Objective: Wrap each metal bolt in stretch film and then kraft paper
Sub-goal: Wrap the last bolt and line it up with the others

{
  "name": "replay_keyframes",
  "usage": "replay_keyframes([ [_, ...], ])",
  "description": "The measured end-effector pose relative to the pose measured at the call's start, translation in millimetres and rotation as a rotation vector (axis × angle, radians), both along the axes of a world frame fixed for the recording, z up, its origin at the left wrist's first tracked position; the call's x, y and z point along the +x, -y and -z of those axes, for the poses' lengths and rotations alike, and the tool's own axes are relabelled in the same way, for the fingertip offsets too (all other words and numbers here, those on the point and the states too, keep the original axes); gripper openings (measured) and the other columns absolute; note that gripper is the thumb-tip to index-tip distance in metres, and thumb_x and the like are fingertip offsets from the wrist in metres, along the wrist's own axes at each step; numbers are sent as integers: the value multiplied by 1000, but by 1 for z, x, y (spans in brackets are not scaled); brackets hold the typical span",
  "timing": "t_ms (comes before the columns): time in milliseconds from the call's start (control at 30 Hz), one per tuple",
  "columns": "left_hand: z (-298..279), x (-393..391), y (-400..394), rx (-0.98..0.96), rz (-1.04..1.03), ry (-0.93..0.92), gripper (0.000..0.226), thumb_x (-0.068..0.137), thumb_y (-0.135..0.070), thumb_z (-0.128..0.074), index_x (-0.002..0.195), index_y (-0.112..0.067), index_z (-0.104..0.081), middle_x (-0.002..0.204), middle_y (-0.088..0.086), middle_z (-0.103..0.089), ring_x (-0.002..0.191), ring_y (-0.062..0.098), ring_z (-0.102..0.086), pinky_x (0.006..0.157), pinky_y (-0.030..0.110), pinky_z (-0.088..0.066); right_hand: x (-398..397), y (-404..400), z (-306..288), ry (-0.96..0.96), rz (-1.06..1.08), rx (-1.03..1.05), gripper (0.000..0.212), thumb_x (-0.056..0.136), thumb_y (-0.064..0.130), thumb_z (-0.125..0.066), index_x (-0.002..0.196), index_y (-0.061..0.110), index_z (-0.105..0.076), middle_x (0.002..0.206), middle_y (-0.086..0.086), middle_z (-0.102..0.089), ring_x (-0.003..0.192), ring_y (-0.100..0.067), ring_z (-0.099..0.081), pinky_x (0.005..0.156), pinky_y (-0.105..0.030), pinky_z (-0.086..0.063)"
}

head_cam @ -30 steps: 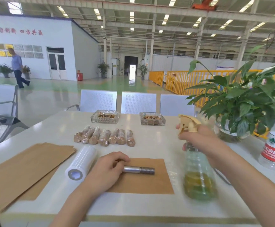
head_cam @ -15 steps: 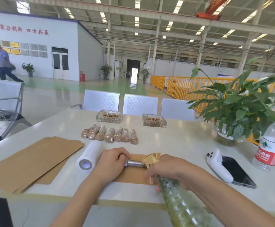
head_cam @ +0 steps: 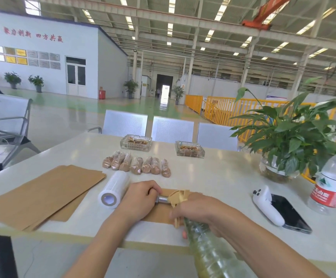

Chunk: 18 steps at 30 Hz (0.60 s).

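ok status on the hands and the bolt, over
Left hand holds bolt on kraft sheet. Right hand grips spray bottle, nozzle at bolt. Nothing blocking.

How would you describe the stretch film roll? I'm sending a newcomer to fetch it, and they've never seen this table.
Start at the white table and find the stack of kraft paper sheets along its near left edge. The stretch film roll lies on its side just right of that stack, beside the left hand. It is the only white cylinder with an open core among flat brown sheets.
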<state>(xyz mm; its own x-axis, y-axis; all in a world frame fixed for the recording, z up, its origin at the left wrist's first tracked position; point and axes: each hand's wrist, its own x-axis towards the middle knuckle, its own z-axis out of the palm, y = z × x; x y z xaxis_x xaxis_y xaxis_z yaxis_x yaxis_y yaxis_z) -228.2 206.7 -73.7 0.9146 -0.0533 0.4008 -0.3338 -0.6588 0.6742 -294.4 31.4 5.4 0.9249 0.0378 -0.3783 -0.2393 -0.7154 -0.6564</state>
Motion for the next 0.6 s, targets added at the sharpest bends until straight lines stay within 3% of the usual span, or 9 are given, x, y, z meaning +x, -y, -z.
replay_keyframes([
  [100,1,0,0,5,-5,-6,30,91,-8,-52,84,-27,-74,62,-14,-63,67,-9,-56,58,9,-38,-8,9,5,131,26,0,26,85,19,-68,109,9,-64,72,-6,-68,49,-15,-64,53,-21,-42],
  [200,1,0,0,20,-2,-5,29,91,-11,-52,84,-28,-74,61,-27,-62,69,-9,-56,58,9,-38,-24,18,15,293,108,-26,12,86,23,-63,93,13,-63,59,-2,-70,46,-10,-64,44,-17,-40],
  [333,1,1,0,38,14,2,26,93,-16,-53,84,-31,-73,66,-38,-58,72,-10,-55,60,9,-39,-42,13,31,332,106,52,14,84,24,-66,93,14,-67,80,-2,-73,71,-24,-74,64,-30,-55],
  [400,2,1,0,37,20,2,27,93,-15,-53,84,-30,-73,65,-35,-60,70,-9,-56,58,9,-38,-43,4,37,338,113,74,8,86,21,-65,89,13,-65,82,-2,-69,73,-29,-73,65,-33,-56],
  [500,4,4,0,24,27,14,28,93,-13,-54,82,-30,-73,62,-18,-64,68,-5,-57,58,10,-38,-38,-7,38,333,136,51,8,89,24,-62,85,17,-64,74,-1,-70,58,-19,-66,55,-23,-49],
  [600,4,6,-1,16,26,17,31,92,-12,-53,79,-32,-72,62,-16,-65,66,-5,-57,56,10,-37,-35,-16,35,267,115,-11,20,84,26,-61,93,11,-69,73,-6,-75,75,-25,-74,67,-29,-53],
])
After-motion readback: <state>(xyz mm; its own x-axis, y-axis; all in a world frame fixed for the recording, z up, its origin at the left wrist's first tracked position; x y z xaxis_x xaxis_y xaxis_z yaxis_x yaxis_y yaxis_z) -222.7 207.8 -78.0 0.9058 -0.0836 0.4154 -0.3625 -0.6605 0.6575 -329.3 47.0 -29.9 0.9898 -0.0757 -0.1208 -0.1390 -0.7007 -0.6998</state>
